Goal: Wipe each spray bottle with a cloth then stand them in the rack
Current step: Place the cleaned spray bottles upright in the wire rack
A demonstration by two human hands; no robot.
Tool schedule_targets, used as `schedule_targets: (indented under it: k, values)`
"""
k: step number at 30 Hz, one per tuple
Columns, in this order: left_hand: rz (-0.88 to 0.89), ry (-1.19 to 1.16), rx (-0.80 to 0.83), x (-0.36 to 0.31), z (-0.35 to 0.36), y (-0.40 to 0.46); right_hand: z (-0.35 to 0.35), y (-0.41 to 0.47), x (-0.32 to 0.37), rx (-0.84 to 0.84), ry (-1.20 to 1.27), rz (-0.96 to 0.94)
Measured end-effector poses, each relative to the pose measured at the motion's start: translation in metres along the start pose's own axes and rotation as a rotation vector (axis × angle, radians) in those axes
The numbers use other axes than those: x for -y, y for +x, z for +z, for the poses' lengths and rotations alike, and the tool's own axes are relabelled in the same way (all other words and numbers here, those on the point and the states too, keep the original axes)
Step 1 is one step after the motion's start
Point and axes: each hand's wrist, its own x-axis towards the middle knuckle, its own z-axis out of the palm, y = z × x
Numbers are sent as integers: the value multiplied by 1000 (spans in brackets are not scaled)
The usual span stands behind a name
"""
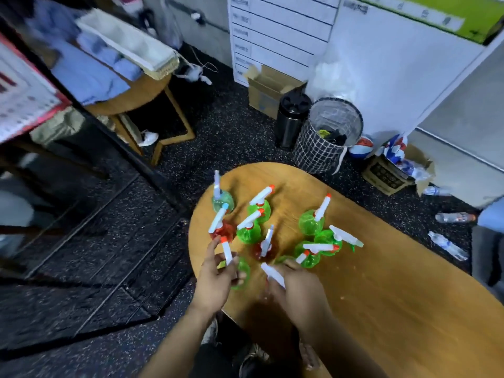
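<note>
Several spray bottles stand clustered on the near-left end of an oval wooden table [381, 282], most green [311, 222], some red [226, 230], all with white trigger heads. My left hand [216, 282] grips a green bottle [242, 271] by its neck, the white nozzle pointing up past my fingers. My right hand [298, 291] curls round another bottle; only its white trigger head [272, 274] shows, and the body is hidden under my palm. Both hands sit at the table's front-left edge. No cloth or rack is in view.
A wire mesh bin [324, 137] and a black canister [291, 118] stand on the dark floor beyond the table. Cardboard boxes [387, 175] and loose plastic bottles [447, 245] lie to the right. A round wooden stool [141, 96] with folded laundry stands at the back left.
</note>
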Motion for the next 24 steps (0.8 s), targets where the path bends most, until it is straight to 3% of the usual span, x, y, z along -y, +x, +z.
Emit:
schedule_targets:
  k: [10, 14, 24]
  values:
    - [147, -173, -187, -40, -111, 9, -4, 61, 135, -101, -209, -171]
    - [193, -215, -243, -59, -165, 35, 11, 106, 178, -105, -56, -235]
    - [139, -254, -334, -84, -278, 140, 52, 241, 269, -219, 31, -261]
